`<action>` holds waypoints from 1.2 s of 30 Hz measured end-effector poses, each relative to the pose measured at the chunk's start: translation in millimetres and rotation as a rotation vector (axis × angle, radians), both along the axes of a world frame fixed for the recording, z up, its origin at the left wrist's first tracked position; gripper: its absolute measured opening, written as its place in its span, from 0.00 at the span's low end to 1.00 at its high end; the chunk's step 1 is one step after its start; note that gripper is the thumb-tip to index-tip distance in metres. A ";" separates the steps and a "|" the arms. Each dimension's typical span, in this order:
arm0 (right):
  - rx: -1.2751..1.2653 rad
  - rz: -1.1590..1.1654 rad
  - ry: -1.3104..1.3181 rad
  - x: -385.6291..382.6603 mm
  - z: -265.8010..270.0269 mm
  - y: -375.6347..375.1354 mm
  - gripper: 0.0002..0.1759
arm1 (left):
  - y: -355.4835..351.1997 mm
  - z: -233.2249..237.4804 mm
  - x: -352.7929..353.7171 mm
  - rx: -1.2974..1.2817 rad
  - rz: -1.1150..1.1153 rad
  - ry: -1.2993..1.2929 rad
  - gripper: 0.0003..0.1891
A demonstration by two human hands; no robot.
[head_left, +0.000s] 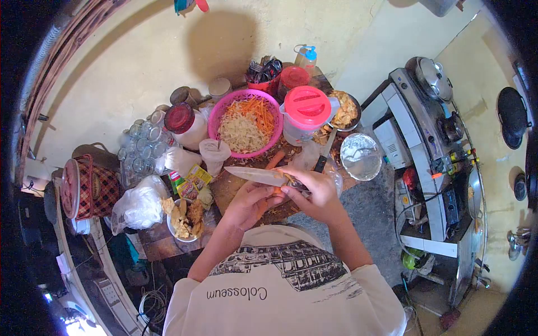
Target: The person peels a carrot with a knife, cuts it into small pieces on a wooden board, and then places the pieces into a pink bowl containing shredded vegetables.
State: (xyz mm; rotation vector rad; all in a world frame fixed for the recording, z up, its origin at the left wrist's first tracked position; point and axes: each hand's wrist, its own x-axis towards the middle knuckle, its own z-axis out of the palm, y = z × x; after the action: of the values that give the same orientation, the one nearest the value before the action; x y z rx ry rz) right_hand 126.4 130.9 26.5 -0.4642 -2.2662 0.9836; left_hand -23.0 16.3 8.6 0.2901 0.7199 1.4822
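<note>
My right hand is closed around the handle of a kitchen knife. The broad blade points left, above my left hand. My left hand has its fingers closed on an orange piece of carrot, mostly hidden between the two hands. A whole carrot lies just beyond the blade on the wooden table. Past it stands a pink basin with shredded carrot and a pale shredded vegetable. A second knife with a black handle rests to the right.
A pink-lidded pitcher stands behind the second knife. To the right is a silvery bowl. On the left are a bowl of fried food, a white plastic bag, seasoning packets and several glass jars. A stove stands far right.
</note>
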 end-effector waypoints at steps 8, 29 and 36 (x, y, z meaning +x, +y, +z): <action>-0.031 -0.061 0.051 -3.7 -10.3 -1.1 0.20 | 3.0 -1.2 0.8 -0.001 0.033 -0.069 0.18; -0.357 0.010 -0.095 4.0 13.8 -5.9 0.24 | 0.5 -7.3 -4.7 0.158 -0.023 -0.122 0.29; -0.111 0.152 -0.154 9.8 19.8 -5.0 0.27 | 4.7 -4.9 -1.8 0.020 0.084 -0.116 0.18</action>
State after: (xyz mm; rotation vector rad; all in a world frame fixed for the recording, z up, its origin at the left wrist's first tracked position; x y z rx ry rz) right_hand 136.2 125.8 46.3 -0.4323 -2.4212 1.1917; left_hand -24.7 21.0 3.6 0.1888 0.6311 1.5735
